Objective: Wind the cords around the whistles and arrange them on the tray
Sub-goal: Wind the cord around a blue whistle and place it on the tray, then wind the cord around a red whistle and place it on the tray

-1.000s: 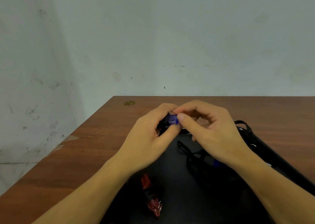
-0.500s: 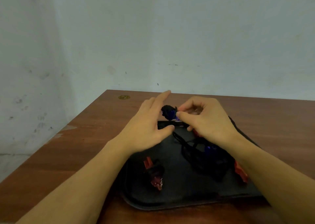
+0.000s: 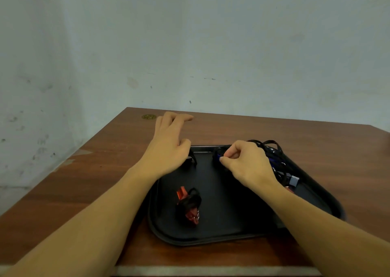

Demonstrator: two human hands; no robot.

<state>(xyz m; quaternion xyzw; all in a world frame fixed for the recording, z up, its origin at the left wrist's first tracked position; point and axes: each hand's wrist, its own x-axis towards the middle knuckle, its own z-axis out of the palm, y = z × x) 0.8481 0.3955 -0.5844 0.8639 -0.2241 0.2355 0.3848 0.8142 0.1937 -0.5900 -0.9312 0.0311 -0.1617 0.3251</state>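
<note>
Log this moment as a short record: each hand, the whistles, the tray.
left hand: open, fingers straight, over the tray's far left corner
right hand: pinches the blue whistle, wound in black cord
red whistle: wound, lying on the tray
unwound whistles: tangled pile behind the right hand
tray: black, on the wooden table

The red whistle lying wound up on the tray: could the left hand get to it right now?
Probably yes. The left hand is open and holds nothing, and the red whistle lies alone on the tray, nothing covering it. The hand would only need to draw back toward the person.
</note>
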